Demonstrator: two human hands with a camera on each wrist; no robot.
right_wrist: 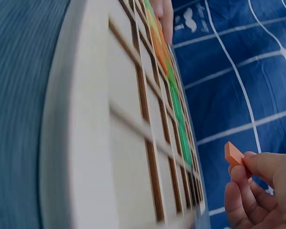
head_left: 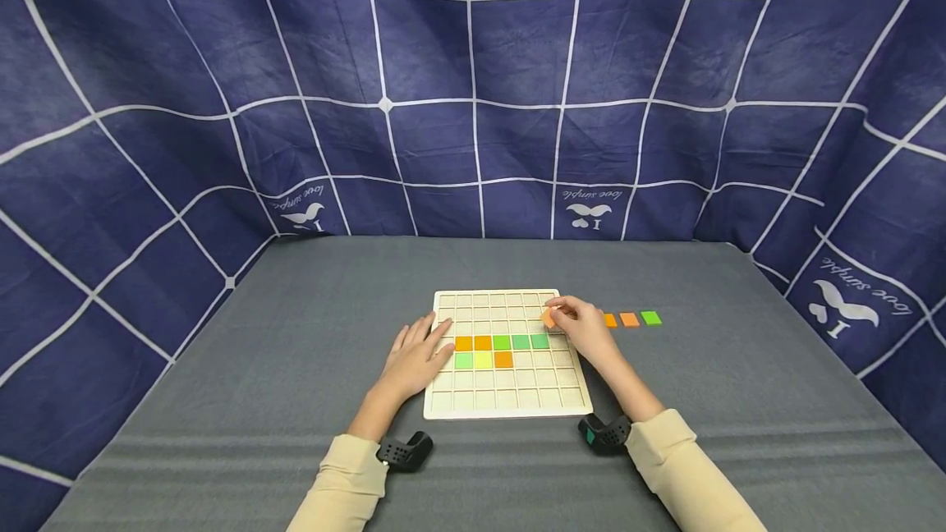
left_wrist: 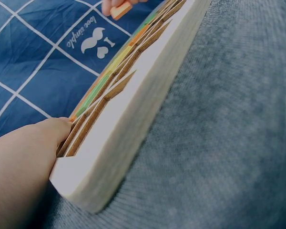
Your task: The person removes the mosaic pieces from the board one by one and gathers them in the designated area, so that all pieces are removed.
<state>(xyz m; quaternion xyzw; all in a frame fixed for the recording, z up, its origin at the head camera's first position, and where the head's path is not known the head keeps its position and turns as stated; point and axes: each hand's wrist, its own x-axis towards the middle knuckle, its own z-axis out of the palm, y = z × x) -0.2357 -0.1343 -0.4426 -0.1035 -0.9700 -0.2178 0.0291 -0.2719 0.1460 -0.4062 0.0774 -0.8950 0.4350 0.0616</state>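
A pale wooden grid board lies flat on the table, its square cells framed by raised ridges. Two rows of coloured tiles fill cells near its middle, among them a yellow tile and a dark orange tile. My left hand rests on the board's left edge with fingers spread. Between thumb and fingertips, my right hand pinches a light orange tile above the board's right side. In the left wrist view that held tile shows at the top, raised over the board.
Right of the board, a short line of loose tiles lies on the grey table: an orange tile beside the right hand, a light orange tile and a green tile. A blue checked curtain hangs behind.
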